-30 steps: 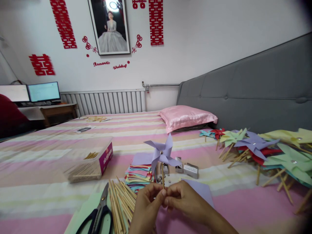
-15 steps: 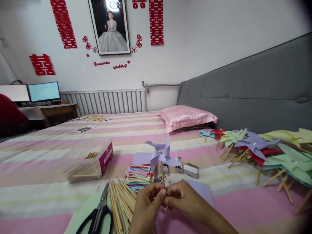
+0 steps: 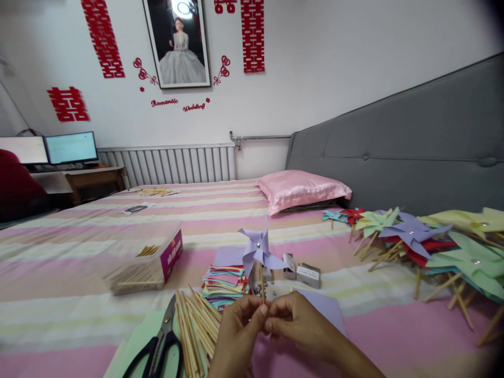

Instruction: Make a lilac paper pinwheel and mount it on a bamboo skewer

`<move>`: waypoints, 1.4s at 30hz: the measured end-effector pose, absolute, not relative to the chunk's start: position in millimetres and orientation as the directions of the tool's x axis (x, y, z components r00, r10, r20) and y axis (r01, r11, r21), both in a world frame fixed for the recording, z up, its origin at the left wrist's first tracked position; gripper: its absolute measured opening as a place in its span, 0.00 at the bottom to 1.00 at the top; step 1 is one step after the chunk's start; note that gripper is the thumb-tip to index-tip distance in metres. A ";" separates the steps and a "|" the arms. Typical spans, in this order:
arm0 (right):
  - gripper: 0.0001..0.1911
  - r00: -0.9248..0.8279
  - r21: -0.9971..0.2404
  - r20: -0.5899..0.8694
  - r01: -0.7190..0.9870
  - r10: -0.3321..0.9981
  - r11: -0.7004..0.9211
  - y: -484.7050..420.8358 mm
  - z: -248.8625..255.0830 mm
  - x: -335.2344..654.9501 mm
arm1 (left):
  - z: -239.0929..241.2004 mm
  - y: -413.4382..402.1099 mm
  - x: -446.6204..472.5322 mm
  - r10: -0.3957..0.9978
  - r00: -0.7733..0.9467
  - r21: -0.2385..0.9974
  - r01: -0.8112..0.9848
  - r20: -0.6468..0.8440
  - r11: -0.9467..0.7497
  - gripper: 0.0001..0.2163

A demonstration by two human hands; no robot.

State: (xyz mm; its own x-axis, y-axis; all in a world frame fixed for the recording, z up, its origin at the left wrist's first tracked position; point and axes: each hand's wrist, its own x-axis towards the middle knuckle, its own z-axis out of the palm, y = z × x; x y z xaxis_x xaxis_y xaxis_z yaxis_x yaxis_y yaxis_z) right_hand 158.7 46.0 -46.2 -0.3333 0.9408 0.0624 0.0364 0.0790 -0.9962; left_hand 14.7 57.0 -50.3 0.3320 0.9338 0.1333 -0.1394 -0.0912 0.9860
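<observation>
A lavender paper pinwheel [image 3: 258, 252] stands upright on a thin wooden stick, with a shiny pin at its centre. My left hand [image 3: 242, 331] pinches the lower end of the stick between thumb and fingertips. Beside it, my right hand [image 3: 293, 320] is closed at the same spot, its fingertips meeting the left ones at the stick. Behind the pinwheel lies a stack of coloured paper squares [image 3: 224, 286], with small metal pins [image 3: 260, 290] next to it. Lavender paper [image 3: 323, 310] lies by my right wrist.
Dark-handled scissors [image 3: 161, 341] and loose wooden sticks [image 3: 192, 331] lie left of my hands. Beyond them is a clear plastic box [image 3: 142, 268] holding sticks. Small boxes [image 3: 308, 275] sit behind my right hand. Several finished pinwheels [image 3: 413, 233] are piled at right, near a pink pillow [image 3: 303, 189].
The pinwheel's head has turned a little, and its top blade now looks faint and blurred. My hands stay in nearly the same place.
</observation>
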 end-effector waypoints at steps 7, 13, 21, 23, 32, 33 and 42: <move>0.07 -0.337 -0.996 0.060 0.035 0.940 0.076 45.9 -43.1 157.6 | -50.1 57.1 14.6 0.929 0.345 0.986 -0.135 0.135 -0.093 0.11; 0.07 -0.336 -0.994 0.076 0.044 0.939 0.096 46.1 -44.2 158.3 | -49.3 57.7 14.7 0.928 0.344 0.987 -0.123 0.143 -0.107 0.12; 0.10 -0.355 -0.997 0.069 0.018 0.932 0.081 46.9 -45.6 157.8 | -49.6 56.3 14.6 0.938 0.323 0.987 -0.133 0.126 -0.087 0.12; 0.10 -0.356 -0.997 0.065 0.020 0.932 0.077 46.6 -46.1 157.6 | -49.2 55.9 14.5 0.939 0.320 0.988 -0.124 0.129 -0.093 0.13; 0.11 -0.362 -0.995 0.070 0.036 0.929 0.089 44.7 -42.2 156.6 | -53.7 58.5 12.6 0.936 0.331 0.989 -0.122 0.121 -0.085 0.12; 0.11 -0.362 -0.995 0.068 0.040 0.930 0.089 44.9 -42.0 156.5 | -54.2 58.6 12.5 0.937 0.329 0.989 -0.122 0.121 -0.085 0.12; 0.10 -0.361 -0.990 0.106 0.047 0.927 0.132 48.3 -47.9 157.3 | -53.0 59.2 13.0 0.940 0.318 0.989 -0.113 0.124 -0.092 0.12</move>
State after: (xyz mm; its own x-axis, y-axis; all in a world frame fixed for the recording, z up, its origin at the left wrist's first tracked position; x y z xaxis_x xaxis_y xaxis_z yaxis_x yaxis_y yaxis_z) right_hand 157.3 48.3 -47.9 -0.3609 0.9266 0.1059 0.0472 0.1316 -0.9902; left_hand 13.0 59.2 -53.0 0.3184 0.9398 0.1240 -0.1135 -0.0921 0.9893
